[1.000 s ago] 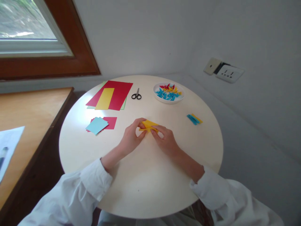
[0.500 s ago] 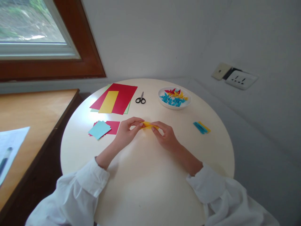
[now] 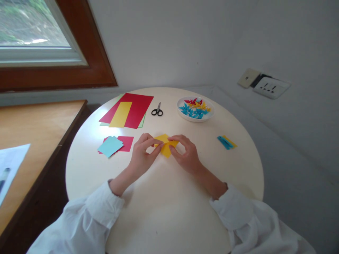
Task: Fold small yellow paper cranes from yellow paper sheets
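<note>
A small piece of yellow paper (image 3: 166, 151) with a fold across it is held between my two hands, over the middle of the round table. My left hand (image 3: 144, 151) pinches its left side between thumb and fingers. On the other side, my right hand (image 3: 186, 153) has its thumb and fingertips closed on the right end. Parts of the paper are covered by my fingertips. Left of my left hand lie light blue paper squares (image 3: 110, 146) on top of red paper pieces (image 3: 127, 143).
Behind my hands lie scissors (image 3: 157, 112) with black handles and a white dish (image 3: 196, 120) of folded red, yellow and blue paper shapes. Red sheets (image 3: 140, 109) bear a yellow strip (image 3: 121, 114) at back left. Blue folded strips (image 3: 225, 142) lie at right.
The yellow paper, seen as a narrow band before, now shows wider faces above and below my fingers. Both hands still hold it, and the view has shifted slightly.
</note>
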The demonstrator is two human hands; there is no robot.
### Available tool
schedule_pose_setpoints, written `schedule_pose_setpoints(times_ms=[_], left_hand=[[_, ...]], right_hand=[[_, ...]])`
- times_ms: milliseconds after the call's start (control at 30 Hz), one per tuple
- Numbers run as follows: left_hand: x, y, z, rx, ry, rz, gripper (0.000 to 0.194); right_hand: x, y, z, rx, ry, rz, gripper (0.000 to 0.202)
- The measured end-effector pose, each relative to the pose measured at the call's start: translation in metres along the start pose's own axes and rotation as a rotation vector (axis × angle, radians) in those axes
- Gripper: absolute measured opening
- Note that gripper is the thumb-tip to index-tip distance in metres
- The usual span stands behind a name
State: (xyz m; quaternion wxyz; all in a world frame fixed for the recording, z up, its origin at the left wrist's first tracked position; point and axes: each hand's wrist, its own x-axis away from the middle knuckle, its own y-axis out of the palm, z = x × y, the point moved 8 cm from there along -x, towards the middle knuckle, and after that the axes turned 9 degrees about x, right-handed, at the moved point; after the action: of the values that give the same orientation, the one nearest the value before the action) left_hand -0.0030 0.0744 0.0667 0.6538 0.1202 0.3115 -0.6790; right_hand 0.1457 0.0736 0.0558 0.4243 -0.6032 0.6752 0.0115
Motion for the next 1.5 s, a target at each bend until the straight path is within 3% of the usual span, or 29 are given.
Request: schedule_pose_setpoints(times_ms=[233, 400, 533, 767, 933, 1200, 1500], left_hand=[[0.007, 0.007, -0.033, 0.463, -0.466, -0.02, 0.015], [0.013, 0.009, -0.043, 0.527, -0.561, -0.01, 0.019], [0.012, 0.007, -0.04, 0.489, -0.542, 0.001, 0.016], [0.01, 0.011, -0.024, 0.243, -0.412, -0.113, 0.014], [0.012, 0.015, -0.02, 0.12, -0.338, -0.156, 0.007], [0.014, 0.016, -0.019, 0.136, -0.32, -0.159, 0.007], [0.01, 0.008, -0.021, 0.152, -0.32, -0.099, 0.004]], right_hand=[[0.005, 0.011, 0.022, -0.315, 0.276, -0.088, 0.017], [0.008, 0.016, 0.039, -0.491, 0.475, -0.058, 0.022], [0.007, 0.011, 0.039, -0.444, 0.463, -0.023, 0.02], [0.01, 0.005, 0.006, -0.098, 0.163, -0.061, 0.012], [0.012, 0.004, -0.005, 0.041, 0.055, -0.061, 0.014], [0.012, 0.005, -0.005, 0.002, 0.07, -0.054, 0.013], [0.002, -0.017, 0.011, -0.016, 0.177, 0.042, 0.015]])
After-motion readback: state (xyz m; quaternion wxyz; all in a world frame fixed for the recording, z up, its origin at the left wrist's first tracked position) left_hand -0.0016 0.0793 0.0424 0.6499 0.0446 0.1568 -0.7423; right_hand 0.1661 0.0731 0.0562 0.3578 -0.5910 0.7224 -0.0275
